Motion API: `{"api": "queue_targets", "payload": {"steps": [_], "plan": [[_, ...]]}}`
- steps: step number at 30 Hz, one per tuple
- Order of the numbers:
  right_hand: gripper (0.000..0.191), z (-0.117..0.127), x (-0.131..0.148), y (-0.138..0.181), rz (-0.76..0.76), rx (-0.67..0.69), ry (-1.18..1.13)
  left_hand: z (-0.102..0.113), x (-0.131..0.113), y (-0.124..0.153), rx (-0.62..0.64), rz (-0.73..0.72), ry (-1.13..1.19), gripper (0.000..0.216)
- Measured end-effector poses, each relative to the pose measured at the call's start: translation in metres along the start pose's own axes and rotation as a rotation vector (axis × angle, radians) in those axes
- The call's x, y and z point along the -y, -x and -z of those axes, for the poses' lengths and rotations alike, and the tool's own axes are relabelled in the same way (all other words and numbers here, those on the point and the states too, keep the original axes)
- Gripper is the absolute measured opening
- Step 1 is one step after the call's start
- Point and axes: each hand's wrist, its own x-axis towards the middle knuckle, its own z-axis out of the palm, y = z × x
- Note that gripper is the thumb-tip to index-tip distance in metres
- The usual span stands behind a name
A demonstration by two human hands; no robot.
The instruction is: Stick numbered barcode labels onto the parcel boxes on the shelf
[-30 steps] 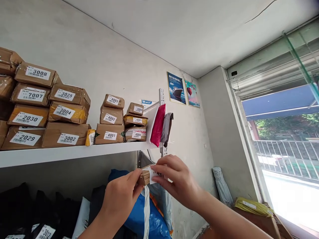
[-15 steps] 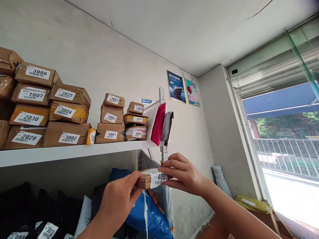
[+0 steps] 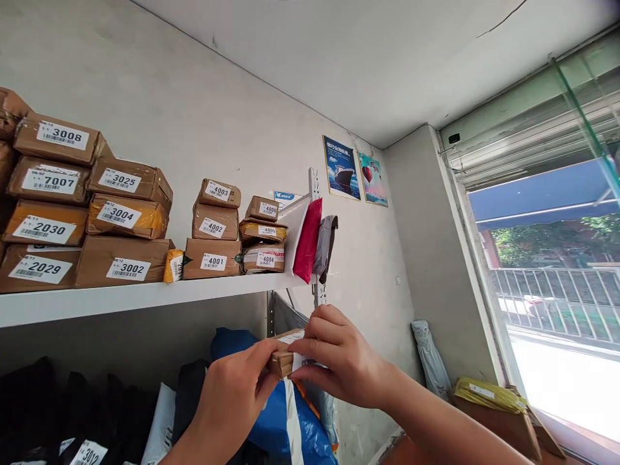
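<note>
Fingers and thumb of the left hand (image 3: 235, 391) were clamped on one end of a small brown box (image 3: 281, 363), while those of the right hand (image 3: 341, 360) were closed about its other end, laid over a white label (image 3: 299, 363) on the side nearer the camera (most of the print was hidden under the knuckles, so its number could not be read). Held between the two hands, the box was just below the level of the white shelf (image 3: 145, 302) and in front of it. A white strip (image 3: 293, 423) hung below the box, and behind it bulged a blue bag (image 3: 271, 420). Dark bags (image 3: 43, 407), some bearing white stickers, crowded the space under the shelf to the left. Up on the shelf stood two short stacks, one of boxes (image 3: 227, 226) labelled 4001, 4002 and 4003 from the bottom up, and beside it one of parcels (image 3: 249, 231) labelled 4004, 4005 and 4006 in the same order. At the shelf's end a pink packet (image 3: 309, 242) and a grey packet (image 3: 323, 252) leaned side by side, near an upright metal post (image 3: 314, 183). Farther off, two posters (image 3: 341, 169) hung on the wall (image 3: 194, 123), a long grey bundle (image 3: 430, 358) slanted in the corner, and a yellow packet (image 3: 490, 395) lay on a carton (image 3: 496, 427) near the bright opening.
</note>
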Motion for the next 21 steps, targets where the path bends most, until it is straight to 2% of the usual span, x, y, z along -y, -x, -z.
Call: {"api": "queue_targets", "payload": {"steps": [6,10,14,16,18,21], "plan": [[0.037,0.000,-0.026,0.011,0.110,0.026,-0.086,0.000,0.006,0.003,0.026,0.041,0.034,0.018],[0.029,0.000,-0.031,0.016,0.038,-0.003,-0.141,-0.001,0.008,0.005,0.084,0.109,0.079,0.017],[0.042,0.001,-0.024,0.013,-0.035,-0.021,-0.131,-0.006,0.014,0.006,0.158,0.211,0.168,0.010],[0.037,0.001,-0.021,0.011,-0.038,-0.021,-0.109,-0.010,0.018,0.006,0.171,0.239,0.193,0.013],[0.029,0.000,-0.020,0.010,-0.002,-0.017,-0.067,-0.012,0.021,0.006,0.153,0.240,0.200,0.015],[0.031,-0.005,-0.023,0.011,0.122,-0.031,0.047,-0.013,0.024,0.005,0.136,0.276,0.231,0.021]]}}
